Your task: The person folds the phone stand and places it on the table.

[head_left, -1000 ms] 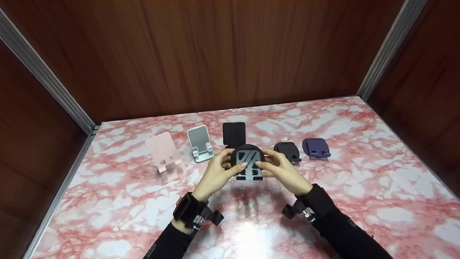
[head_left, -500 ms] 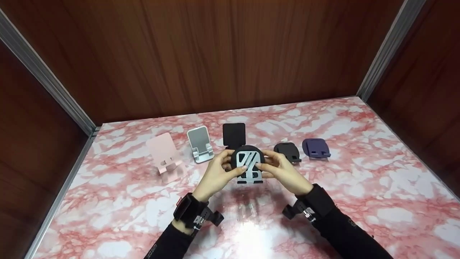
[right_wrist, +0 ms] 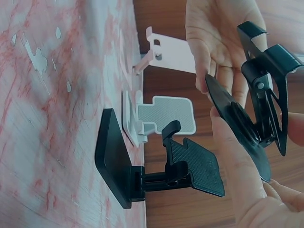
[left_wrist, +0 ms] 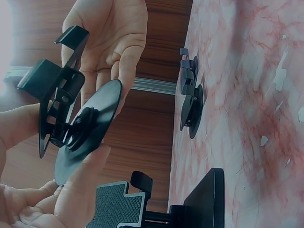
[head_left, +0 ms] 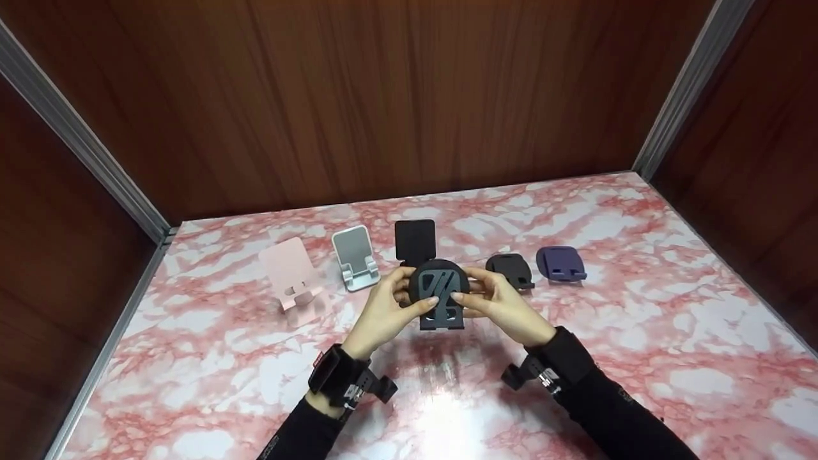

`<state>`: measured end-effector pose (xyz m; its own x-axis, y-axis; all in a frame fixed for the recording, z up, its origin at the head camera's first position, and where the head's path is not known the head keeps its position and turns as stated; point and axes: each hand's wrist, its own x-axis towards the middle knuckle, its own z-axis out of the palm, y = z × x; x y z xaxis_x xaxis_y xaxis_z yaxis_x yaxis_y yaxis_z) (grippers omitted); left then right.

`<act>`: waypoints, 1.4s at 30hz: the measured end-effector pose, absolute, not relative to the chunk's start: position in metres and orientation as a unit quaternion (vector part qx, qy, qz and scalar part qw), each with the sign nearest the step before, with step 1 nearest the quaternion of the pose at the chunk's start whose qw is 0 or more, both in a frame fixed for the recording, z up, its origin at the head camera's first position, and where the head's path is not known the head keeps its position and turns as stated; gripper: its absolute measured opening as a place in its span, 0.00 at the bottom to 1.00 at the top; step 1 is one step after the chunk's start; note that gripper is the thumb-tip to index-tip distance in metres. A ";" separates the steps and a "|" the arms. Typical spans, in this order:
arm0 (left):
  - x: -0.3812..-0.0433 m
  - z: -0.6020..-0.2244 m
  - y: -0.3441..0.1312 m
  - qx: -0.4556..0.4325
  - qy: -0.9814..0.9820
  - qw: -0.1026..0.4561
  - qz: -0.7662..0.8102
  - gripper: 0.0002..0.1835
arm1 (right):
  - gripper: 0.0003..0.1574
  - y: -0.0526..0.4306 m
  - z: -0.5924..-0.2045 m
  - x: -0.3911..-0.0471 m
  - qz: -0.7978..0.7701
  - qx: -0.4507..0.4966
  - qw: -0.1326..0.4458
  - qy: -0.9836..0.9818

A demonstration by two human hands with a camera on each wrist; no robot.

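Both hands hold a black folding phone stand [head_left: 439,284] with a round base over the middle of the table. My left hand [head_left: 388,311] grips its left side, the thumb on the slotted plate. From the right, my right hand [head_left: 508,308] grips it in the same way. In the left wrist view the round base disc [left_wrist: 90,137] and the hinged slotted plate stand apart at an angle. The right wrist view shows the hinge [right_wrist: 260,85] between the plate and its support. Fingers behind the base are partly hidden in the head view.
Behind the hands stand a pink phone stand [head_left: 287,268], a white-and-grey one [head_left: 353,249] and a black upright one [head_left: 415,239]. To the right lie a folded black stand [head_left: 509,267] and a folded purple one [head_left: 561,262]. Wood-look panels enclose the marbled table [head_left: 223,358].
The slotted plate of the held stand has tilted, its lower lip shifting down and its face turning from bright to dark. Both hands stay almost in place, keeping their grip.
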<state>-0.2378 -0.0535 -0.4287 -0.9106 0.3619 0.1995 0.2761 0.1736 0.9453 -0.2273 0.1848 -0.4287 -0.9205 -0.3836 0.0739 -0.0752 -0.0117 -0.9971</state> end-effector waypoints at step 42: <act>-0.232 -0.424 -0.051 0.265 0.777 0.008 0.571 0.26 | 0.42 0.198 -0.422 -0.221 -0.687 -0.162 0.129 0.696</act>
<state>-0.2320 -0.0511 -0.4242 -0.8595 0.4206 0.2904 0.4024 0.2066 0.8918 -0.2211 0.1982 -0.4219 -0.9138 -0.4040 0.0430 -0.0486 0.0036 -0.9988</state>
